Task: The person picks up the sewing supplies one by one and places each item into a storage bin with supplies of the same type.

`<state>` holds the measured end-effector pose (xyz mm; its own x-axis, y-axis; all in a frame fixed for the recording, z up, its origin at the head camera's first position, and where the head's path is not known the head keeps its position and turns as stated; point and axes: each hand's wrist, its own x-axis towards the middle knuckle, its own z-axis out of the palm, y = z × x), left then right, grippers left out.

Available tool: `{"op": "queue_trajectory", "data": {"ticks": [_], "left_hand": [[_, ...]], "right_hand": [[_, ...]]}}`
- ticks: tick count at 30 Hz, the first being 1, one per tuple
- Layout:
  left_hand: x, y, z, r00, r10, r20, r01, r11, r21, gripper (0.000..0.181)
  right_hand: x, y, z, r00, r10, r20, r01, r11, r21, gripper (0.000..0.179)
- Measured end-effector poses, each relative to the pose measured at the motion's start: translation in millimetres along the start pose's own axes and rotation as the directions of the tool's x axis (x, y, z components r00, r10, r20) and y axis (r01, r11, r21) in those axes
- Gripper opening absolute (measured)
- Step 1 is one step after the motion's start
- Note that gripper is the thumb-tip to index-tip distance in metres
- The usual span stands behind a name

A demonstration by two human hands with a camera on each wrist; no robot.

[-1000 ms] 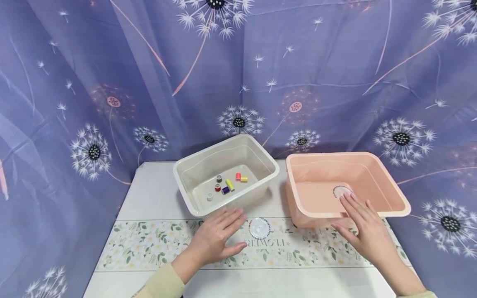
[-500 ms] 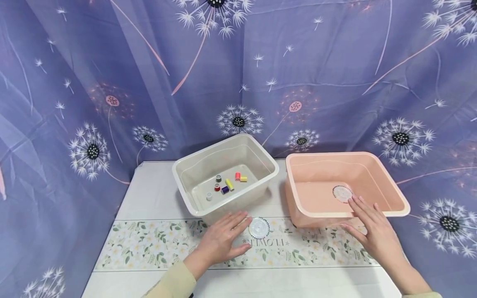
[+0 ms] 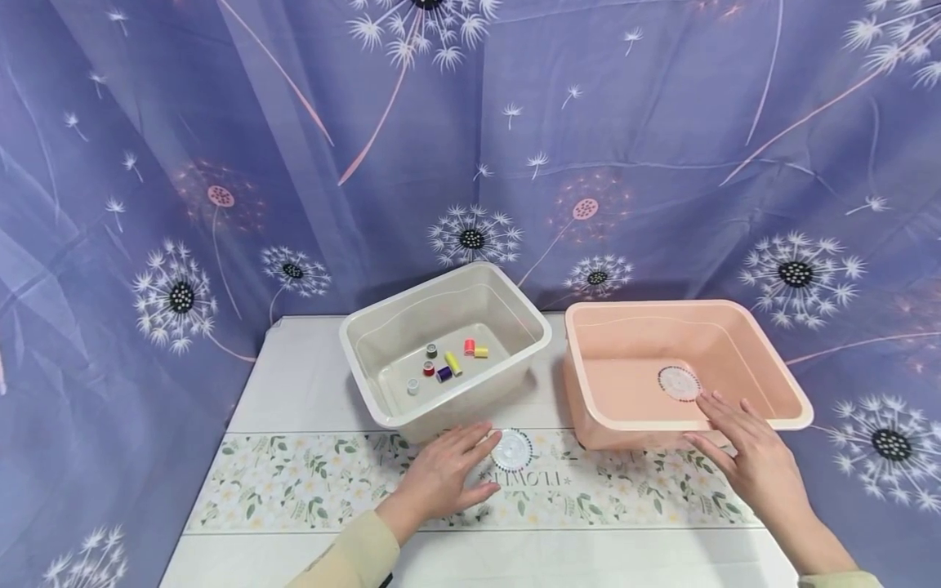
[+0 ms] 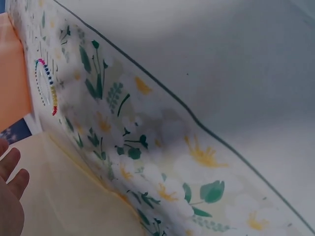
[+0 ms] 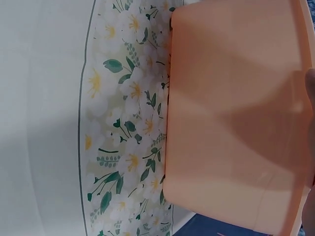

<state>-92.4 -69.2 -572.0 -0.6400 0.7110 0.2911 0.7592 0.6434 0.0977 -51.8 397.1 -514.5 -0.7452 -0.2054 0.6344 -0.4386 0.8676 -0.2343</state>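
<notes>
On the table, a round wheel of coloured ball-head pins (image 3: 512,451) lies between two plastic basins. My left hand (image 3: 447,471) hovers just left of it, fingers extended, holding nothing; in the left wrist view, its fingers (image 4: 17,183) show at the edge. A second pin wheel (image 3: 679,383) lies on the floor of the pink basin (image 3: 588,412). My right hand (image 3: 757,457) is over that basin's near rim with relaxed fingers and nothing in its grasp. Whether it touches the rim cannot be told. Only a sliver of it shows in the right wrist view.
At the left stands a grey-white basin (image 3: 360,359), turned at an angle. Several small thread spools (image 3: 452,363) in different colours lie inside it. A floral strip (image 3: 272,482) crosses the white table, and a purple dandelion curtain (image 3: 397,163) hangs behind.
My left hand has shifted right, nearer the pin wheel on the table. My right hand has drawn right and slightly back, uncovering the pin wheel in the pink basin.
</notes>
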Motion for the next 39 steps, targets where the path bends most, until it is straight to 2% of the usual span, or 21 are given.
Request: {"op": "queue_trajectory", "data": {"ticks": [4,11,15,22,25,33,39], "left_hand": [[0.2,-1.2,5.0,0.999,-0.025,0.048,0.027,0.999,-0.03,0.076],[1.2,-3.9,16.8,0.994,-0.056,0.09,0.06,0.997,-0.05,0.077],[1.9,-4.7,24.2,0.994,-0.054,0.09,0.058,0.997,-0.043,0.078],[5.6,-5.7,34.1,0.998,-0.029,0.054,0.031,0.999,-0.04,0.081],[8.3,-5.7,37.4,0.998,-0.035,0.057,0.037,0.999,-0.039,0.082],[16.2,-5.0,44.4,0.982,-0.086,0.171,0.094,0.995,-0.044,0.086],[19.6,-6.0,53.6,0.972,-0.105,0.208,0.118,0.992,-0.047,0.089]], "right_hand": [[-0.2,1,1,1.0,0.004,-0.011,-0.004,1.0,0.002,0.08],[-3.3,4,2,0.999,0.045,-0.008,-0.045,0.999,0.019,0.07],[-4.7,5,2,0.998,0.065,0.007,-0.065,0.998,0.013,0.061],[-4.5,4,1,0.996,0.089,0.023,-0.089,0.996,0.006,0.058],[-4.5,4,0,0.995,0.1,0.028,-0.1,0.995,0.002,0.058],[-5.6,5,1,0.993,0.111,0.027,-0.111,0.994,0.007,0.059],[-5.4,5,2,0.996,0.09,0.015,-0.091,0.996,0.015,0.058]]}}
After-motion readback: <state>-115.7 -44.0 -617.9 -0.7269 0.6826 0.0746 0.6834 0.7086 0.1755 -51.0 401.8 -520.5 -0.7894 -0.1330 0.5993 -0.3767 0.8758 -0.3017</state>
